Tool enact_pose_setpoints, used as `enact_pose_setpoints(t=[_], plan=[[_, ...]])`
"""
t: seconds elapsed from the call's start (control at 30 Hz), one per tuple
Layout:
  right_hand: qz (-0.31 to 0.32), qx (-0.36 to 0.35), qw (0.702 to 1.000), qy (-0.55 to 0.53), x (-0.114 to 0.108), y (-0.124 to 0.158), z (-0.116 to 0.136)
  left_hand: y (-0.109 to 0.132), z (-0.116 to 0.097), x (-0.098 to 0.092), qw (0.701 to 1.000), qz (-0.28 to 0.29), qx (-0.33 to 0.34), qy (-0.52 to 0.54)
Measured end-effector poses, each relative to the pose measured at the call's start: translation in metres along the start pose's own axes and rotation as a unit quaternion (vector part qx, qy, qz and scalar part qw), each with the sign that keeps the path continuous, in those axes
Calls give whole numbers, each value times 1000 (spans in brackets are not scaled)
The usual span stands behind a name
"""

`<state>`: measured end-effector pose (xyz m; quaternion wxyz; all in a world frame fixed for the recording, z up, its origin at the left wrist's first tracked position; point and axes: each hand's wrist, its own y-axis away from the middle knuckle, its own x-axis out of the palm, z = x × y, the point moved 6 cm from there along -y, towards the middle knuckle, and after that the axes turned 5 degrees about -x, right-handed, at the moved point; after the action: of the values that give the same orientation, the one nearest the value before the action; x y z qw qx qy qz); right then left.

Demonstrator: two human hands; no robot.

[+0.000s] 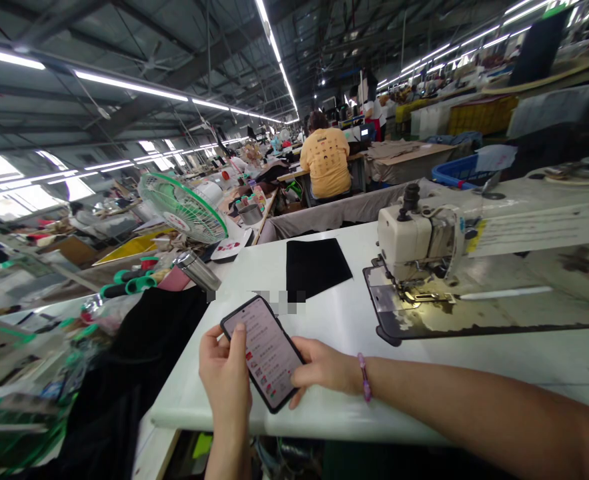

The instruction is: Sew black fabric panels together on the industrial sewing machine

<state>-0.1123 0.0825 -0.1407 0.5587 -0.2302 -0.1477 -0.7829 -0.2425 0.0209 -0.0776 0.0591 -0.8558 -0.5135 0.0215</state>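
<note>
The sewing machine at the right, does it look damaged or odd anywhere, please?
On the sewing machine, the bed plate has a dark finish that looks patchy along its near edge beside shinier metal, perhaps from wear.

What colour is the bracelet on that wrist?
The bracelet is purple; the head view shows it best.

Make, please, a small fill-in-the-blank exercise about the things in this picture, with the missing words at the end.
1. The left hand and right hand hold a ____.
2. The bracelet is on the ____ wrist.
3. The cloth on the table has the colour ____.
4. The fan has a ____ rim.

Missing words: phone; right; black; green.
</note>
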Motion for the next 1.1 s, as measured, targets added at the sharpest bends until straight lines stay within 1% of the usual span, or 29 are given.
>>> enact_pose_setpoints(t=[0.23, 0.33, 0.43, 0.53, 0.67, 0.77, 0.83, 0.93, 1.1], plan=[[8, 7, 1000, 7, 2, 2, 1, 3, 0, -4, 1000, -11, 6, 23], [8, 5, 1000, 7, 2, 2, 2, 2, 3, -5, 1000, -8, 10, 28], [5, 10, 1000, 0, 1, 1, 2, 2, 11, -4, 999, 0, 15, 46], [3, 11, 1000, -8, 0, 0, 1, 4, 23, -3, 998, 9, 3, 59], [-2, 6, 1000, -11, 0, 1, 1, 12, 34, -3, 999, 3, 23, 25], [-1, 5, 1000, -8, 1, 1, 2, 16, 38, -2, 998, 15, 8, 57], [-2, 1, 1000, -5, 1, 2, 2, 17, 38, -2, 998, 20, 8, 66], [0, -3, 1000, -7, 1, 2, 3, 17, 36, -2, 999, 16, 21, 43], [3, 2, 1000, -11, 0, 3, 2, 16, 35, -4, 1000, 13, 22, 18]])
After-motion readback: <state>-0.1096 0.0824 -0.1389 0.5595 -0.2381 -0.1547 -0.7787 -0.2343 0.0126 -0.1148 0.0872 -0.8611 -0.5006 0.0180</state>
